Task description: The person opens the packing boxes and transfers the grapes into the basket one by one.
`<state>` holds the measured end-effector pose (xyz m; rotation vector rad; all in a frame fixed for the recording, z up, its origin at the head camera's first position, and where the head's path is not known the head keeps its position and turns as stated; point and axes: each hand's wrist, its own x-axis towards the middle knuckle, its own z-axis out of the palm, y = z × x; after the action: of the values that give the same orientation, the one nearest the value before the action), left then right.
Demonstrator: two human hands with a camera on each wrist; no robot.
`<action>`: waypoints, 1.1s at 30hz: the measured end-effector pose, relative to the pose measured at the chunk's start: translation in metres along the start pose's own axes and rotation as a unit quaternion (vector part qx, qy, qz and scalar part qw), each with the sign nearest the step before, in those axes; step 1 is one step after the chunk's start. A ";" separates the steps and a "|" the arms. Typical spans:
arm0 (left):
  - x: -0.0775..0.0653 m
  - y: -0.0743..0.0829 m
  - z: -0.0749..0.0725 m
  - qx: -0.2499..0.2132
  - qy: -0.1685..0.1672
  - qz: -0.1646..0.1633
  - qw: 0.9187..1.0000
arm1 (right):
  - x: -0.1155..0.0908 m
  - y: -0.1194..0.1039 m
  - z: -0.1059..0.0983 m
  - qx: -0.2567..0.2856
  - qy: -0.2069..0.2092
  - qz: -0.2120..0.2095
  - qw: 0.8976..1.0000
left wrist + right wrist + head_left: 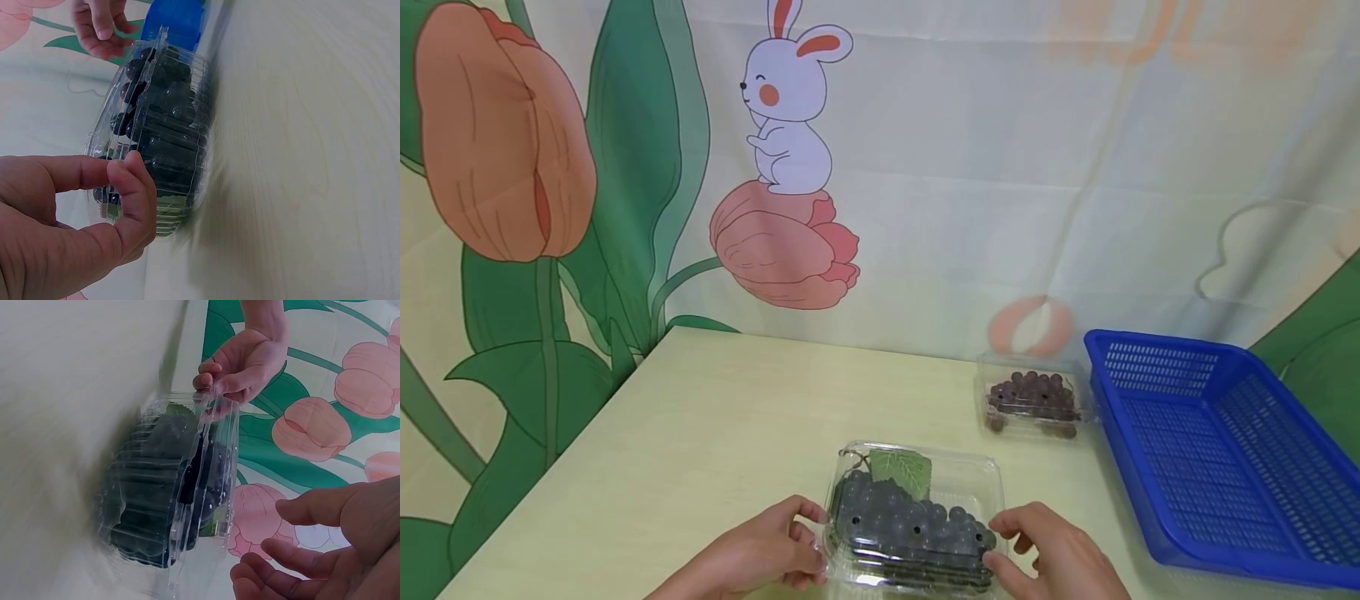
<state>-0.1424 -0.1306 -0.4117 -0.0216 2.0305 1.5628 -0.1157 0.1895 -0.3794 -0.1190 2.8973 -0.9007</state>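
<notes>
A clear plastic clamshell box (917, 533) of dark grapes with a green leaf (901, 473) sits on the table near its front, its lid down over the fruit. My left hand (767, 546) pinches the rim at the box's left side; in the left wrist view the thumb and fingers (134, 194) meet at that edge. On the other side my right hand (1052, 550) stands beside the box. The right wrist view shows its fingers (312, 509) spread and apart from the plastic, holding nothing.
Farther back on the right is a second clear box (1033, 398) of reddish grapes. A blue plastic basket (1123, 467) stands along the table's right side, next to that box. Behind the pale table (700, 433) hangs a printed cloth (940, 167) with tulips and a rabbit.
</notes>
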 end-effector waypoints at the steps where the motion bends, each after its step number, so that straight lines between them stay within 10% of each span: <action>1: 0.000 0.000 0.000 0.000 0.001 0.000 1.000 | 0.000 -0.001 0.000 -0.004 0.001 -0.006 1.000; 19: -0.001 -0.002 0.000 -0.026 -0.004 0.013 1.000 | 0.004 -0.034 0.011 -0.039 -0.012 -0.061 0.997; 33: -0.001 -0.004 0.000 -0.026 -0.008 0.019 0.999 | 0.006 -0.055 0.025 -0.054 0.003 -0.186 0.981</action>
<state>-0.1402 -0.1322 -0.4150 0.0100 1.9879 1.6327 -0.1163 0.1292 -0.3690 -0.6882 2.9796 -0.7872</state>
